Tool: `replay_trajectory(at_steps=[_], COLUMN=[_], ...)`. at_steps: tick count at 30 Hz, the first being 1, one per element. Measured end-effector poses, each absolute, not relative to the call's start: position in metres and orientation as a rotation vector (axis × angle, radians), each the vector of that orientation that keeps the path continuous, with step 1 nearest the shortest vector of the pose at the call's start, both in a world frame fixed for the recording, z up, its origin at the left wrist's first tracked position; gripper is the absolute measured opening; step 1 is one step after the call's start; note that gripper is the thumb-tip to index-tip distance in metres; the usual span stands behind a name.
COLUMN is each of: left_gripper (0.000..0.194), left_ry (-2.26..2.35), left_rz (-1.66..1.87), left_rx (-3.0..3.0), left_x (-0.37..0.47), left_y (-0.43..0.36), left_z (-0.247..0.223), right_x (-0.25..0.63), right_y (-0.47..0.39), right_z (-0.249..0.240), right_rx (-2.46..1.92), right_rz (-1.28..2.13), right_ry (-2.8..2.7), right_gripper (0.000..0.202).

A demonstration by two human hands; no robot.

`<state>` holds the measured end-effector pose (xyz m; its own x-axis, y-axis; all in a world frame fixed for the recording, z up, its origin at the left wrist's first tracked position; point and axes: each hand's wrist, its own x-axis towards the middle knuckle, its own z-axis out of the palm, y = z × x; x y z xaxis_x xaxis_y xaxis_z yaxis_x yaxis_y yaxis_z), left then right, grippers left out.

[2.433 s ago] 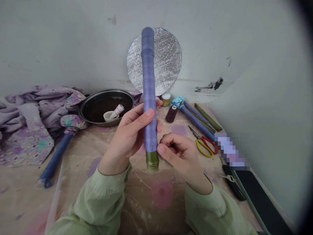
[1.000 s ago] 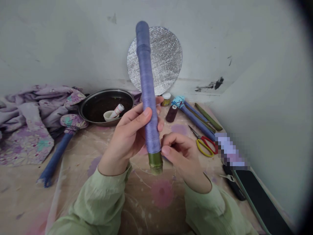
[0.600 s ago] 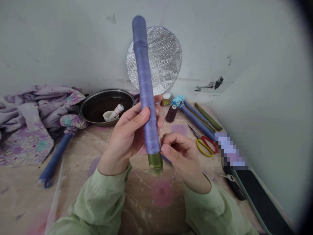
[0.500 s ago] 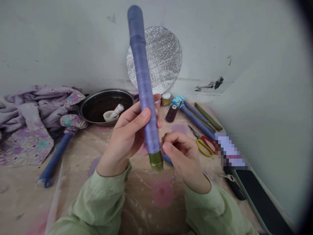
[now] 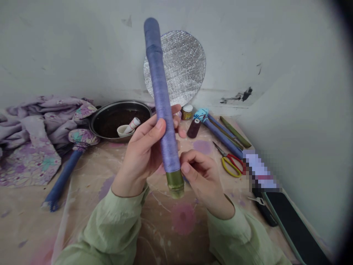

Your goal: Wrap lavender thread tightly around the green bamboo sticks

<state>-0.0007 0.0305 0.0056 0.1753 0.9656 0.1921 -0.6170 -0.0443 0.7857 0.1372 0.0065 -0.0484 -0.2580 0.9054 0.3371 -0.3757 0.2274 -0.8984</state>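
Observation:
A bamboo stick (image 5: 163,99) wrapped in blue-purple thread stands nearly upright, leaning a little left at the top. Its lowest part is bare green bamboo (image 5: 175,182). Around its middle my left hand (image 5: 143,147) is closed, thumb in front and fingers behind. My right hand (image 5: 205,176) is pinched beside the lower edge of the wrapping. What its fingertips hold is too small to make out. Part of something blue shows behind the right fingertips.
A dark pan (image 5: 120,119) holds a white cup. Floral cloth (image 5: 33,147) and a padded blue stick (image 5: 66,173) lie left. Right are a dark thread cone (image 5: 193,129), scissors (image 5: 233,165), wrapped sticks (image 5: 223,138) and a phone (image 5: 298,228). A silver disc (image 5: 183,66) leans behind.
The top of the stick has moved slightly down, and its bare end has shifted a little left and down. My right hand has moved slightly left, still pinched near the stick.

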Motion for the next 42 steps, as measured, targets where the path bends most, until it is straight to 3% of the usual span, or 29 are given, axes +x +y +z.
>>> replay_trajectory(at_steps=[16, 23, 30, 42], left_gripper=[0.027, 0.037, 0.009, 0.012], left_ry=[0.353, 0.518, 0.756, 0.855], left_rz=[1.404, 1.435, 1.543, 1.332], left_rx=[0.871, 1.143, 1.694, 1.851], left_x=[0.012, 0.005, -0.021, -0.023], left_y=[0.032, 0.045, 0.032, 0.024], left_z=[-0.001, -0.009, 0.0, 0.007], right_x=[0.136, 0.142, 0.153, 0.151], right_y=[0.006, 0.007, 0.008, 0.009], right_z=[-0.048, -0.045, -0.039, -0.033], right_rx=[-0.367, -0.626, -0.73, -0.793], right_rz=[1.71, 1.477, 1.321, 1.085], right_ry=[-1.342, -1.32, -1.333, -1.381], right_gripper=[0.038, 0.043, 0.043, 0.039])
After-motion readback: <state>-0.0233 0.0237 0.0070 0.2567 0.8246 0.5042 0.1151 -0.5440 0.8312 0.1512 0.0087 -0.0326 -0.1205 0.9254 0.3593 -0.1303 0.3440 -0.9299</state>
